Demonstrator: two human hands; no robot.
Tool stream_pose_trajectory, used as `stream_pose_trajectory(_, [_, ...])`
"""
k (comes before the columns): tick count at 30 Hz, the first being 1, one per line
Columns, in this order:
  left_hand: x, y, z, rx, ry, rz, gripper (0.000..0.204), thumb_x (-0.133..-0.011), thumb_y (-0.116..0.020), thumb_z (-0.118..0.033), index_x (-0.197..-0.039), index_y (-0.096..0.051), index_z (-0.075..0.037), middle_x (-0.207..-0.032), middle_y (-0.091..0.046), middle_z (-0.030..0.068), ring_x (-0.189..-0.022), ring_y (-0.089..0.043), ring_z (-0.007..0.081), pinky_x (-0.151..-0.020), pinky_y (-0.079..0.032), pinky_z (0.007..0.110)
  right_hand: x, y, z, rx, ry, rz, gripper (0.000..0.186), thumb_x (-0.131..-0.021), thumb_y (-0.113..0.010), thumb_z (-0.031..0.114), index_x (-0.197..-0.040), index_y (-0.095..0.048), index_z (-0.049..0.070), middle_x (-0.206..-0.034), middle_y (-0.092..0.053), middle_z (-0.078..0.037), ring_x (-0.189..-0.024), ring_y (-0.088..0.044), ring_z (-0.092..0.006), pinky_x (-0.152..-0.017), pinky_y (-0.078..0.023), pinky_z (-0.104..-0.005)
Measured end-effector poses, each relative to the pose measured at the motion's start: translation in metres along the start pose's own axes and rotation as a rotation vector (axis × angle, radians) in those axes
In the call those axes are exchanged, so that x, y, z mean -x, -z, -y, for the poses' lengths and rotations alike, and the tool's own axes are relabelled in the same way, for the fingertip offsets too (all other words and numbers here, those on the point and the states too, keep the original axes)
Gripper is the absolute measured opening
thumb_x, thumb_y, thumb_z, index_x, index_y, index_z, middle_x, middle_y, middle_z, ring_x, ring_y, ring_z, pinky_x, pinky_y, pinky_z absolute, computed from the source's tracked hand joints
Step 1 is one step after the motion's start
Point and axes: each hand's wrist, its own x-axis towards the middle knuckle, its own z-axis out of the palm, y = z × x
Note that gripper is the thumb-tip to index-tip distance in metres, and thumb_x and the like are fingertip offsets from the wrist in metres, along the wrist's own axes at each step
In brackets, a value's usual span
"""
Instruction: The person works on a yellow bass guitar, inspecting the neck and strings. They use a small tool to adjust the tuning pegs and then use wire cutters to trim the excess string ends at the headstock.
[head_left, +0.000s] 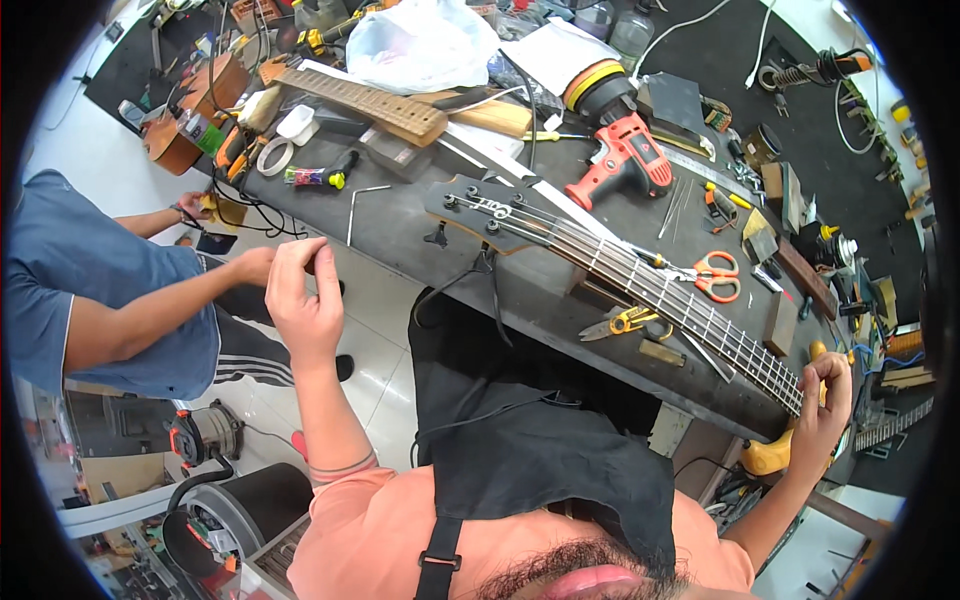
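A bass guitar lies slantwise along the bench's near edge, its dark headstock (475, 212) at the left and its fretted neck (680, 300) running to the lower right. My left hand (303, 300) is raised off the bench, left of the headstock, with thumb and fingers bent together. A small dark bit shows between them, too small to name. At the lower end of the neck, my right hand (826, 388) is by the strings, fingers curled and thumb drawn in. Whether it pinches anything there is hidden. Beneath the neck rest yellow-handled pliers (632, 322).
On the bench (390, 245) are a red polisher (630, 155), orange-handled scissors (716, 277), a loose guitar neck (370, 105), a white plastic bag (420, 45) and an L-shaped rod (352, 212). Another person (110, 280) in blue stands at the left. A vacuum cleaner (205, 435) stands at lower left.
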Motion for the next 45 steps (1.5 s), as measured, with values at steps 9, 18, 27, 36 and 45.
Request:
stream_pose_trajectory(9, [-0.007,-0.013,0.057,-0.091,0.005,0.099,0.019,-0.110,-0.064,-0.010,-0.124,-0.070,0.002,-0.119,-0.071,0.0128,-0.105,-0.066,0.0228,-0.093,-0.053,0.035,-0.002,0.009,0.018,0.118,0.057,0.089,0.016,-0.096,-0.078,0.013,-0.105,-0.069,0.003,-0.102,-0.072,-0.015,-0.092,-0.070,-0.0363,-0.083,-0.055,-0.0437])
stream_pose_trajectory(18, [-0.066,-0.058,0.077,0.033,0.147,0.327,0.024,-0.116,-0.051,-0.009,-0.130,-0.065,0.005,-0.115,-0.070,0.0123,-0.098,-0.062,0.0217,-0.089,-0.050,0.031,0.042,0.055,-0.031,0.183,-0.029,-0.056,0.031,-0.105,-0.068,0.021,-0.082,-0.060,0.003,-0.074,-0.056,-0.015,-0.067,-0.057,-0.0322,-0.065,-0.044,-0.0433])
stream_pose_trajectory(27, [-0.047,-0.102,-0.156,0.137,-0.218,0.743,0.061,-0.098,-0.062,-0.006,-0.158,-0.053,-0.001,-0.161,-0.055,0.0183,-0.155,-0.046,0.0337,-0.130,-0.029,0.043,0.050,0.058,-0.078,-0.095,-0.225,-0.229,0.041,-0.104,-0.051,-0.005,-0.143,-0.060,0.003,-0.123,-0.066,-0.014,-0.104,-0.069,-0.0237,-0.099,-0.052,-0.0367])
stream_pose_trajectory(36, [-0.029,-0.115,-0.200,-0.129,-0.523,0.804,0.088,-0.089,-0.077,-0.056,-0.157,-0.053,-0.005,-0.158,-0.056,0.0173,-0.155,-0.044,0.0370,-0.132,-0.020,0.062,0.049,-0.002,-0.090,0.391,-0.069,0.249,0.067,-0.103,-0.066,0.025,-0.164,-0.045,0.006,-0.166,-0.047,-0.017,-0.158,-0.038,-0.0379,-0.134,-0.021,-0.0523])
stream_pose_trajectory(45, [-0.056,-0.102,-0.160,0.290,-0.488,0.883,0.056,-0.097,-0.077,-0.034,-0.141,-0.063,-0.003,-0.145,-0.063,0.0181,-0.141,-0.055,0.0379,-0.121,-0.040,0.051,0.049,0.009,-0.084,0.210,-0.133,0.255,0.055,-0.095,-0.069,0.001,-0.149,-0.056,0.000,-0.149,-0.056,-0.019,-0.141,-0.052,-0.0400,-0.121,-0.039,-0.0440])
